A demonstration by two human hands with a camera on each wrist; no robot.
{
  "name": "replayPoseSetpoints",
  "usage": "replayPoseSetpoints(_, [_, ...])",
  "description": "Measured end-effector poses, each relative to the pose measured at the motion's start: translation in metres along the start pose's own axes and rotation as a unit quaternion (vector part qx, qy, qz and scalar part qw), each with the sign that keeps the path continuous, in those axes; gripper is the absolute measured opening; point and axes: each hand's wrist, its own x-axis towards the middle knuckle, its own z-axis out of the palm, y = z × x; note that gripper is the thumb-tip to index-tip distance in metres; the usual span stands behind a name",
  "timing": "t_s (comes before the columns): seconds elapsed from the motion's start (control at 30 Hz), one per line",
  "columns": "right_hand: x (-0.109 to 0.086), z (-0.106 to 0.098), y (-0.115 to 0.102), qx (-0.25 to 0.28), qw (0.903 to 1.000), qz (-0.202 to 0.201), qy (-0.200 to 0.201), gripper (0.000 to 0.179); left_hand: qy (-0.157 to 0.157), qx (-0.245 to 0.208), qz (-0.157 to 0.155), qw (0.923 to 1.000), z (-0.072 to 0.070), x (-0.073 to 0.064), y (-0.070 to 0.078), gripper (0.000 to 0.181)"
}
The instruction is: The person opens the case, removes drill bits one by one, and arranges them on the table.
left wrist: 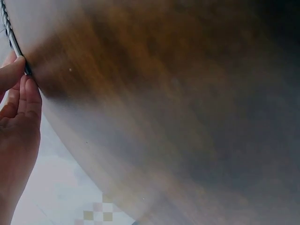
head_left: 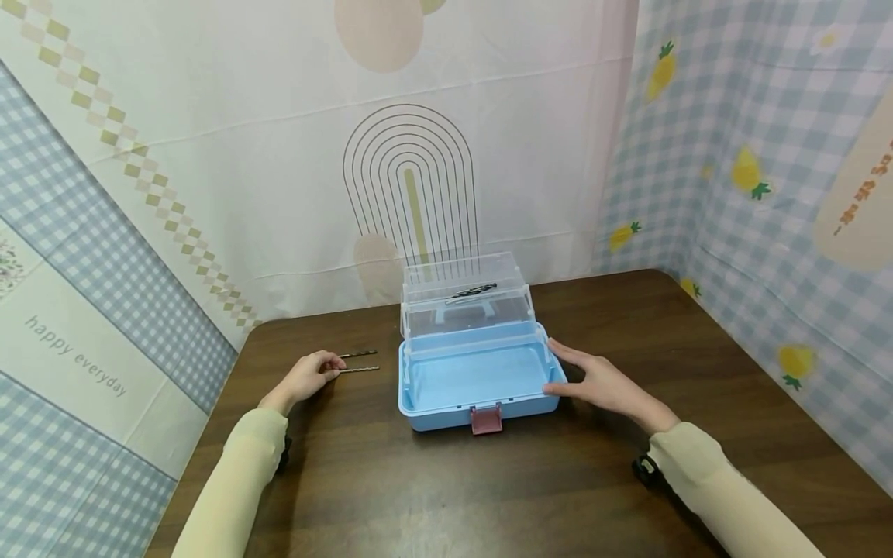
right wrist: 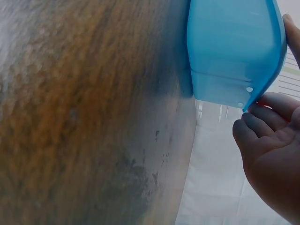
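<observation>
My left hand (head_left: pixel 312 375) pinches a drill bit (left wrist: pixel 15 46); only the head view shows other bits (head_left: pixel 471 293) in a clear tray (head_left: pixel 423 298). My right hand (head_left: pixel 596 382), fingers spread, touches and part-hides the blue box (head_left: pixel 441 420).

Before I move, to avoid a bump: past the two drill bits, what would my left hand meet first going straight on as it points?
Probably the left side of the blue box, though the height of your left hand is unclear.
</observation>
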Motion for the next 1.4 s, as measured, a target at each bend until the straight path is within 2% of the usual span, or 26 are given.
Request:
replayPoseSetpoints(0.37, [0.000, -0.001, -0.002, 0.002, 1.0000, 0.001, 0.002, 0.095, 0.003, -0.003, 0.002, 1.0000, 0.000, -0.001, 0.001, 0.011])
replayPoseSetpoints(0.6, [-0.001, 0.000, -0.001, 0.007, 1.0000, -0.003, 0.003, 0.094, -0.007, -0.014, -0.012, 0.9998, -0.001, -0.003, 0.003, 0.012])
replayPoseSetpoints(0.93, [-0.001, 0.001, -0.001, 0.012, 0.9999, -0.003, 0.000, 0.094, -0.011, -0.015, -0.015, 0.9997, -0.003, -0.002, 0.005, 0.012])
replayPoseSetpoints(1.17, [-0.003, 0.001, 0.000, 0.010, 0.9999, -0.006, 0.003, 0.093, -0.008, -0.018, -0.002, 0.9998, -0.019, 0.002, 0.012, 0.018])
replayPoseSetpoints(1.4, [-0.003, 0.002, -0.001, 0.008, 1.0000, -0.004, 0.003, 0.094, 0.018, -0.016, -0.018, 0.9995, -0.046, 0.005, 0.020, 0.025])
